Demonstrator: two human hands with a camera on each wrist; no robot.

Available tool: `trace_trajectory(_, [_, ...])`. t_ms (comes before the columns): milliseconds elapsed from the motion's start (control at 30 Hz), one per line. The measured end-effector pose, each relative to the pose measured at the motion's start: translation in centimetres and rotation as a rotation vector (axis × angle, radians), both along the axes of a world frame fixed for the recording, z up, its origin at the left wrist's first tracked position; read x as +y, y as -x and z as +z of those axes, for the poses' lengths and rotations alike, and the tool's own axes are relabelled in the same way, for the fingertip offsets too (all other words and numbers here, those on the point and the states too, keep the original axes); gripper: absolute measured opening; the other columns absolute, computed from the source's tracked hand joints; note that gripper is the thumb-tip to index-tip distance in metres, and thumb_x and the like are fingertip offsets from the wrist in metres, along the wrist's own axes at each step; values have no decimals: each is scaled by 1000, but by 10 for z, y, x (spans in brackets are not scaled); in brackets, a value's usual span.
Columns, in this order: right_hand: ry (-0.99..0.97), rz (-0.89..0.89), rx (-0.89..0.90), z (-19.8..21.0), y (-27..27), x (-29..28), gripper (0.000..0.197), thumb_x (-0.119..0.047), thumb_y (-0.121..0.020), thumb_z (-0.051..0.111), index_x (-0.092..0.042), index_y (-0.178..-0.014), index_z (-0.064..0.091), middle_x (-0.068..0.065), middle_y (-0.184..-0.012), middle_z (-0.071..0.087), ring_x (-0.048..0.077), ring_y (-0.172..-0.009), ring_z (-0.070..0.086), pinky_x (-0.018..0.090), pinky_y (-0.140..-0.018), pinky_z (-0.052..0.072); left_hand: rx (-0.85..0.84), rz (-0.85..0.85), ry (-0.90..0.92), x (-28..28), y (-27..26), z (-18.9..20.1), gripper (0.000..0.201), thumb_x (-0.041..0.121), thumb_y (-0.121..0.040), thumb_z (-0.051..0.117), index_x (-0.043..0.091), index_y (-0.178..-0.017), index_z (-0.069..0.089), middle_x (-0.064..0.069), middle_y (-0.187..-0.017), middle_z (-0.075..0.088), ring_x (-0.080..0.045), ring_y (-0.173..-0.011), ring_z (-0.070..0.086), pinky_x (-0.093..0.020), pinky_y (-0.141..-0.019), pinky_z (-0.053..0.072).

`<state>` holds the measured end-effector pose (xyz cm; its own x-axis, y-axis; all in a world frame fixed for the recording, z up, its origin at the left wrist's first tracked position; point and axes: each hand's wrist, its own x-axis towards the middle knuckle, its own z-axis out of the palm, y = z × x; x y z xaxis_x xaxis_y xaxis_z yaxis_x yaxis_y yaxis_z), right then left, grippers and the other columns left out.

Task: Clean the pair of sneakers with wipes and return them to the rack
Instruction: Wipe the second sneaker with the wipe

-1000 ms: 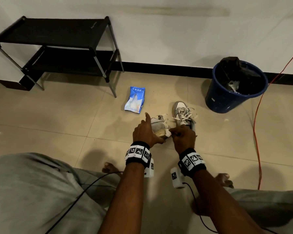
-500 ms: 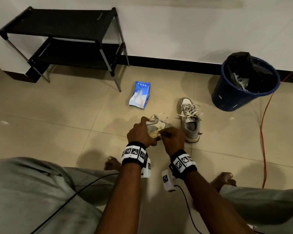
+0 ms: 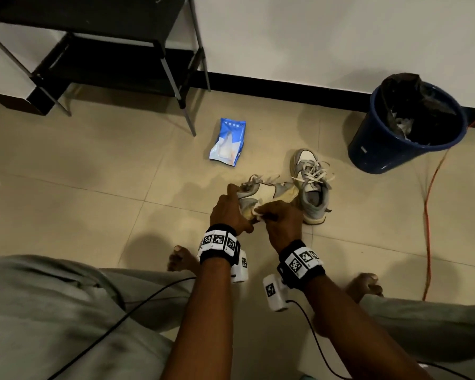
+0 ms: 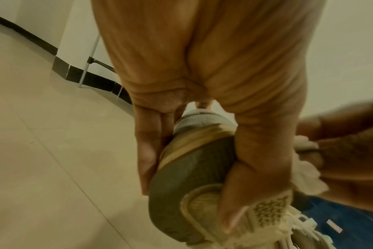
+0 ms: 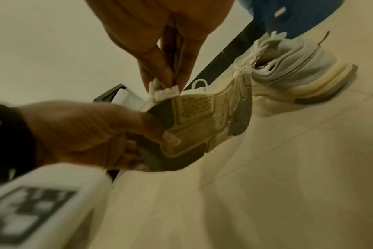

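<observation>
Above floor tiles, yellowed, grimy-soled sneaker

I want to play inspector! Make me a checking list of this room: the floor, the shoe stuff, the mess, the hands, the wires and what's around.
Surface: beige tiled floor; the person sits over it, bare feet on the tiles.
Job's things: held sneaker tipped on its side, sole toward the person; other sneaker upright on the floor beside it; wipe against the sole edge; wipes pack lying flat; black rack, shelves bare.
Clutter: nothing seen.
Grippers: left hand grips the held sneaker; right hand pinches the wipe.
Cables: orange cord along the floor; black wires from the wrist cameras.
Surroundings: white wall, black skirting, blue bin with black liner.
</observation>
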<state>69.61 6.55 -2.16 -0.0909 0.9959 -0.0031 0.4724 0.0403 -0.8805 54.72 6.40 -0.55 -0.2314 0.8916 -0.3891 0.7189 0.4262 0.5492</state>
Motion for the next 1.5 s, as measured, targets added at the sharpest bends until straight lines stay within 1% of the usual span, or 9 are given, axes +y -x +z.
trace_trajectory(133, [81, -94, -193, -19, -16, 18, 23, 8, -71, 67, -8, -84, 78, 12, -86, 74, 26, -82, 68, 26, -74, 51, -17, -16, 58, 0, -6, -5, 108, 31, -48, 95, 20, -133, 29, -15, -123, 50, -38, -108, 57, -41, -85, 49])
trace_trajectory(433, [87, -72, -193, -18, -9, 1, 23, -23, -79, 74, -14, -100, 75, 5, -88, 74, 15, -72, 68, 34, -72, 56, -63, -54, 25, 6, 6, -12, 120, 48, -36, 97, 25, -134, 32, -11, -124, 53, -32, -112, 56, -41, -90, 52])
trace_trajectory(667, [35, -67, 10, -2, 8, 14, 19, 6, -74, 74, -4, -89, 76, 2, -78, 71, 0, -65, 66, 19, -62, 53, -115, -53, 26, 13, 7, -7, 118, 44, -33, 98, 27, -130, 32, -11, -121, 53, -33, -111, 56, -44, -91, 52])
trace_trajectory(767, [61, -162, -77, -7, 0, 33, 17, -2, -74, 77, -8, -90, 77, 6, -85, 74, 6, -73, 67, 22, -71, 55, -108, -31, 3, 13, 9, -6, 113, 43, -33, 98, 24, -126, 36, -9, -120, 57, -31, -109, 57, -42, -89, 52])
trace_trajectory(900, [-37, -42, -41, 0, 14, 15, 20, 5, -71, 74, -11, -82, 77, 0, -76, 69, 8, -65, 62, 18, -59, 49, -129, 12, -58, 13, 8, -6, 103, 41, -33, 96, 18, -119, 44, -5, -115, 66, -28, -102, 64, -38, -82, 54])
trace_trajectory(1033, [20, -144, -80, -4, 4, 40, 21, 3, -72, 73, -14, -83, 76, 1, -79, 72, 12, -70, 66, 34, -68, 58, -120, 23, -72, 13, 6, -6, 101, 48, -34, 94, 18, -118, 47, -2, -115, 66, -25, -102, 64, -38, -82, 56])
trace_trajectory(1200, [-101, 85, -93, 11, 24, 21, 13, -11, -74, 79, -18, -85, 77, -7, -79, 68, 4, -69, 60, 14, -64, 46, -103, 17, -75, 16, 3, -4, 84, 38, -45, 92, 20, -114, 48, -2, -110, 68, -28, -100, 65, -38, -81, 55])
trace_trajectory(1367, [-51, -177, -142, 5, 10, 60, 16, -15, -76, 76, -17, -92, 77, 4, -83, 73, 17, -76, 66, 24, -70, 50, -83, -5, -68, 12, -3, -1, 104, 49, -34, 94, 20, -120, 42, -5, -115, 63, -28, -101, 62, -38, -80, 54])
trace_trajectory(1500, [-97, 46, -177, 8, 19, 38, 15, -19, -80, 72, -22, -94, 77, -3, -84, 71, 10, -73, 62, 22, -67, 48, -83, -25, -49, 10, -2, -5, 102, 43, -35, 96, 21, -119, 42, -5, -113, 62, -29, -100, 62, -37, -78, 52])
